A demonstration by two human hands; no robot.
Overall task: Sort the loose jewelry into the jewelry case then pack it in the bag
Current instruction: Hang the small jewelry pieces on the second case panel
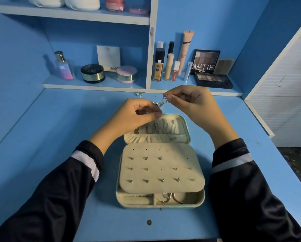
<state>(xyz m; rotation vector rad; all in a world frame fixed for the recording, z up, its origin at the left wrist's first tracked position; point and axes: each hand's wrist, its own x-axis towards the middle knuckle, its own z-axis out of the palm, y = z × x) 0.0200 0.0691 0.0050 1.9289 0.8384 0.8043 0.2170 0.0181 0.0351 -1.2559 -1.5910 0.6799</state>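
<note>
An open pale jewelry case point(119, 196) lies on the blue desk, its lid section point(185, 126) holding several chains. A cream earring panel point(181, 161) studded with several earrings covers most of the base; hoops lie in a front compartment point(169, 198). Above the lid, my left hand point(141, 114) and my right hand point(190, 102) pinch the two ends of a silver chain piece point(162, 102). A small ring point(139, 93) sits on the desk behind my hands. The bag is not in view.
A small dark round piece point(149, 222) lies on the desk near the front edge. Cosmetics fill the back shelf: a perfume bottle point(64, 69), compacts point(92, 73), foundation tubes point(159, 67), and eyeshadow palettes point(213, 81). A white panel point(286, 95) borders the right.
</note>
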